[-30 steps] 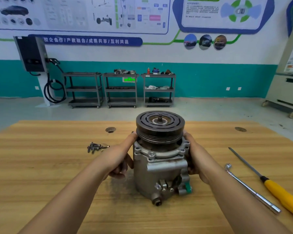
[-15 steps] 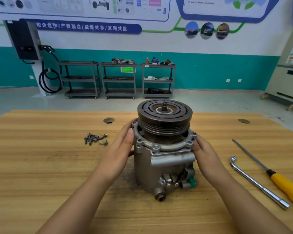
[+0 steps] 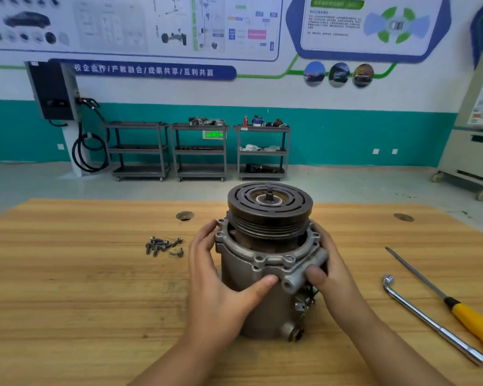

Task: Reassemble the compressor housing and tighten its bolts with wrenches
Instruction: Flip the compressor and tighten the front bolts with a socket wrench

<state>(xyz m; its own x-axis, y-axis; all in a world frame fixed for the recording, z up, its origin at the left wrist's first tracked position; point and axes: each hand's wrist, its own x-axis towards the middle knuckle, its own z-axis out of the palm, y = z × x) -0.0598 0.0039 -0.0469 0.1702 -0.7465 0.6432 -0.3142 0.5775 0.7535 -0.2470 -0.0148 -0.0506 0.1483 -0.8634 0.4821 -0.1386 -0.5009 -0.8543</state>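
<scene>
The grey metal compressor housing (image 3: 265,310) stands upright in the middle of the wooden table (image 3: 67,302), with a dark grooved pulley (image 3: 269,207) on top. My left hand (image 3: 218,285) grips its left side, thumb across the front under the bolt flange. On the other side, my right hand (image 3: 329,271) holds the flange, thumb on a lug at the front. A small heap of loose bolts (image 3: 163,245) lies to the left of the housing. An L-shaped socket wrench (image 3: 430,320) lies on the table at the right.
A yellow-handled screwdriver (image 3: 457,307) lies beside the wrench near the table's right edge. Two round holes (image 3: 184,215) sit in the tabletop towards its far edge. Grey shelf carts (image 3: 200,150) and a wall charger (image 3: 53,90) stand against the far wall.
The housing has been turned so its side fittings now sit further to the right. Both hands shifted round it, thumbs now on the front of the flange. The camera has tilted up slightly.
</scene>
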